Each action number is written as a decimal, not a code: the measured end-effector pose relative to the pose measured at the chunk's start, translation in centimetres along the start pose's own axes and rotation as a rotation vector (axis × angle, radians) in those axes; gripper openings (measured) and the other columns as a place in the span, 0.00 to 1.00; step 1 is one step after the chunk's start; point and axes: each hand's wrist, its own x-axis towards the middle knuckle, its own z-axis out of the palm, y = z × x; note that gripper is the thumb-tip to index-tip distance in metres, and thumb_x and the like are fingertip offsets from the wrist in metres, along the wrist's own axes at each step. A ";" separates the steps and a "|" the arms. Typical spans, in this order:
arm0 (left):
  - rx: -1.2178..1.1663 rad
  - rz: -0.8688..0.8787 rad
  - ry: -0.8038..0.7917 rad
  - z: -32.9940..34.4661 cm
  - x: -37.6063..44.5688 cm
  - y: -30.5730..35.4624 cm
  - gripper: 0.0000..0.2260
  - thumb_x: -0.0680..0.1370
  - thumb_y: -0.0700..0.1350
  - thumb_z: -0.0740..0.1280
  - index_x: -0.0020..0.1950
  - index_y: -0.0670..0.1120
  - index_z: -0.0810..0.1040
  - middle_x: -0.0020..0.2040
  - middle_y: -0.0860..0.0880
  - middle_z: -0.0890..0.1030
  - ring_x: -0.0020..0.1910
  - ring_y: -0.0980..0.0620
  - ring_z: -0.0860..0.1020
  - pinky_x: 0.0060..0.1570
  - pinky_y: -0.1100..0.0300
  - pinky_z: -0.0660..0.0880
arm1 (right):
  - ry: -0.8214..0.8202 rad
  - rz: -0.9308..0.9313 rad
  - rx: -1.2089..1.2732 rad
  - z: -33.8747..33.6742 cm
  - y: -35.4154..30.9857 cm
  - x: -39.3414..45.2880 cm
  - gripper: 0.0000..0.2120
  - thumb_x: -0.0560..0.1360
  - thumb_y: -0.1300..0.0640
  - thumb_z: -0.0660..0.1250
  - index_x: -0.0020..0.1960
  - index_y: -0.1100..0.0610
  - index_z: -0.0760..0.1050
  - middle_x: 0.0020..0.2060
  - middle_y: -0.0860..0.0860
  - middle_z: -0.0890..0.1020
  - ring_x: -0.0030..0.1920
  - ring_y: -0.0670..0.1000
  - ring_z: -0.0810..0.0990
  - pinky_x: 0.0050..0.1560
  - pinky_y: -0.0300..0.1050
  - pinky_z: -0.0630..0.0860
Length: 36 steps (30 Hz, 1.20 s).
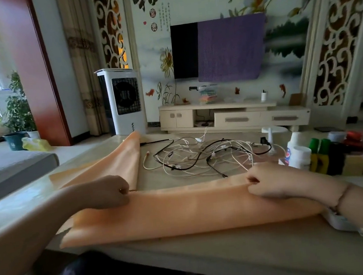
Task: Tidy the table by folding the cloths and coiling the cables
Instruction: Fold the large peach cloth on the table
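An orange cloth [173, 210] lies across the near part of the table [212, 258], folded into a long band, with one end running back to the far left edge. My left hand [107, 192] pinches the band's far edge at the left. At the right end of that same edge my right hand [269, 180] pinches the cloth too. Behind the cloth a tangle of white and black cables [207, 154] is spread loose over the middle of the table.
Bottles and jars [327, 152] crowd the table's right side, close to my right hand. A small white stand [271, 136] rises behind the cables. Beyond the table are a TV cabinet [234, 115] and a white air cooler [123, 101].
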 end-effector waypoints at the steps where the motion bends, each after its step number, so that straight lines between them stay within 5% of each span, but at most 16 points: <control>1: 0.007 -0.014 0.003 0.4 0.3 -0.5 0.11 0.78 0.46 0.60 0.35 0.49 0.69 0.37 0.53 0.71 0.35 0.56 0.67 0.39 0.62 0.65 | 0.034 0.005 -0.026 0.3 0.1 0.3 0.10 0.71 0.53 0.61 0.33 0.52 0.65 0.32 0.47 0.73 0.37 0.50 0.73 0.36 0.47 0.66; 6: -0.008 -0.104 0.099 2.1 2.1 -2.2 0.12 0.78 0.49 0.61 0.34 0.52 0.68 0.38 0.54 0.71 0.37 0.54 0.68 0.41 0.59 0.68 | 0.202 -0.012 -0.006 1.9 -0.1 2.8 0.05 0.76 0.55 0.58 0.43 0.52 0.70 0.40 0.48 0.78 0.45 0.51 0.76 0.46 0.49 0.75; 15: 0.035 -0.211 0.290 4.1 4.1 -2.7 0.06 0.76 0.51 0.60 0.40 0.52 0.69 0.42 0.56 0.71 0.42 0.55 0.68 0.36 0.59 0.66 | 0.346 0.004 -0.073 4.1 -0.3 5.9 0.05 0.79 0.53 0.58 0.50 0.54 0.70 0.51 0.50 0.74 0.55 0.51 0.71 0.52 0.47 0.71; 19: 0.050 -0.065 0.489 4.8 4.4 -1.1 0.09 0.74 0.49 0.66 0.52 0.51 0.71 0.53 0.53 0.71 0.54 0.50 0.69 0.49 0.56 0.71 | 0.354 -0.008 -0.080 4.6 0.1 5.9 0.05 0.78 0.53 0.58 0.52 0.53 0.69 0.53 0.50 0.73 0.56 0.52 0.70 0.52 0.47 0.69; 22: -0.164 0.220 0.617 4.7 4.8 2.9 0.09 0.72 0.40 0.66 0.50 0.48 0.74 0.51 0.51 0.73 0.51 0.49 0.71 0.49 0.54 0.72 | 0.337 -0.011 -0.080 4.6 0.3 5.9 0.05 0.77 0.53 0.58 0.51 0.52 0.68 0.52 0.50 0.73 0.56 0.52 0.70 0.49 0.46 0.65; 27: -0.414 0.564 0.431 5.4 6.4 11.0 0.08 0.74 0.40 0.65 0.52 0.47 0.77 0.44 0.55 0.71 0.39 0.58 0.72 0.43 0.62 0.71 | 0.223 -0.027 -0.034 4.0 0.8 6.5 0.05 0.74 0.52 0.59 0.49 0.51 0.68 0.49 0.48 0.73 0.51 0.50 0.67 0.50 0.45 0.61; 36: -0.277 0.316 0.298 7.1 8.9 14.0 0.29 0.69 0.72 0.60 0.68 0.63 0.64 0.56 0.54 0.66 0.63 0.49 0.68 0.65 0.53 0.65 | -0.071 0.040 0.001 1.3 3.0 7.7 0.16 0.73 0.45 0.63 0.33 0.53 0.65 0.34 0.49 0.72 0.39 0.51 0.70 0.35 0.44 0.58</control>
